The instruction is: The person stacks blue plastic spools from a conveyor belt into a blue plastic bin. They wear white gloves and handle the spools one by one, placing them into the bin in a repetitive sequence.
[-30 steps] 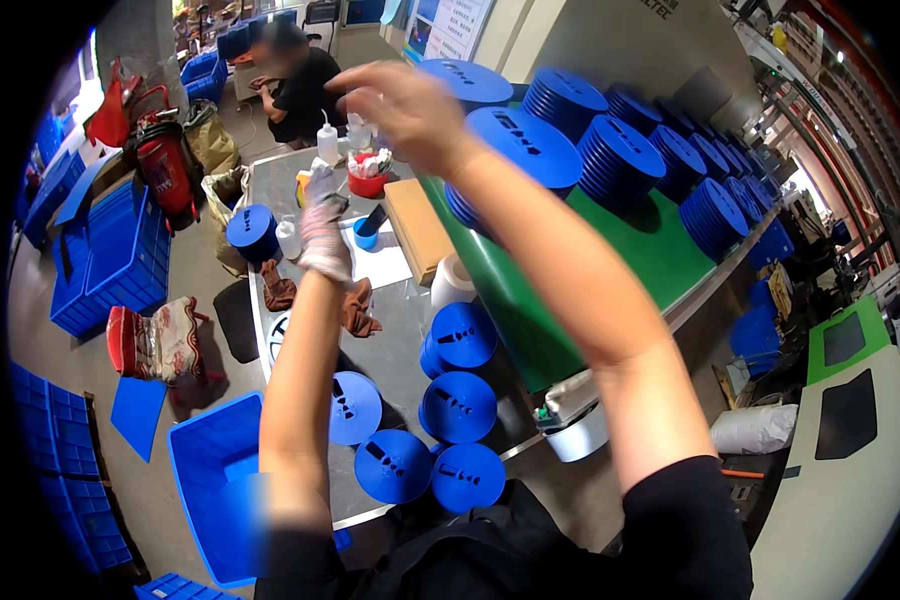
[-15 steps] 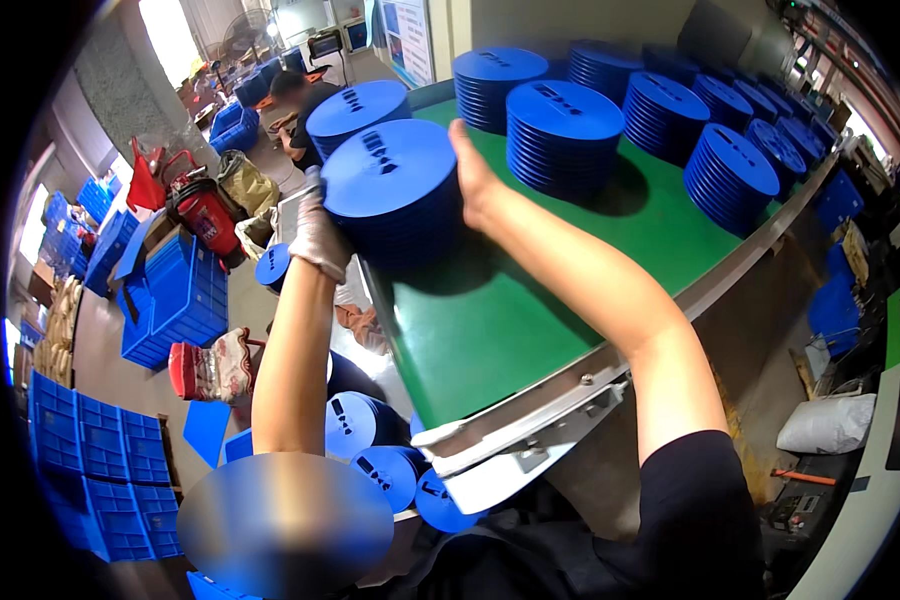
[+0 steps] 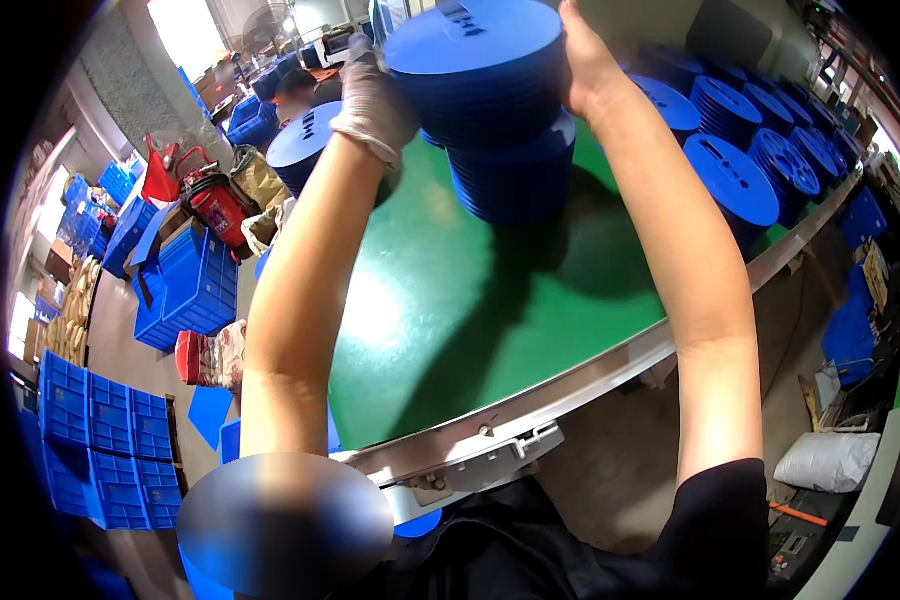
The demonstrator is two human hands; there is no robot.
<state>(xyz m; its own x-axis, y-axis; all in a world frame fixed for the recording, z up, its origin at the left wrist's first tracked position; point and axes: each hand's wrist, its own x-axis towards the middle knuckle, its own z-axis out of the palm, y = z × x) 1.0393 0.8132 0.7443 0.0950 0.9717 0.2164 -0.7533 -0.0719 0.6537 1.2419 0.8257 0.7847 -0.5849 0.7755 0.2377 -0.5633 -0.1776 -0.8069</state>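
Between my two hands I hold a stack of flat round blue plastic discs (image 3: 480, 85), raised above a green conveyor belt (image 3: 450, 340) at the top middle. Its top disc has small dark cut-outs. On its left side presses my left hand (image 3: 375, 105), in a pale glove. My right hand (image 3: 588, 70), which looks bare, grips the opposite side; its far fingers are hidden. Just below and behind, another stack of blue discs (image 3: 515, 190) stands on the belt, partly covered by the held one.
More disc stacks (image 3: 732, 185) stand in rows on the belt's right, and one stack (image 3: 305, 140) is left of my left hand. A metal rail (image 3: 610, 350) edges the belt's near side. Blue crates (image 3: 105, 450) and a red fire extinguisher (image 3: 217, 212) are at left; a person (image 3: 300, 92) sits beyond.
The held stack has moved right and farther over the belt, next to and above another stack. Both my arms reach farther forward, and my view has shifted right.
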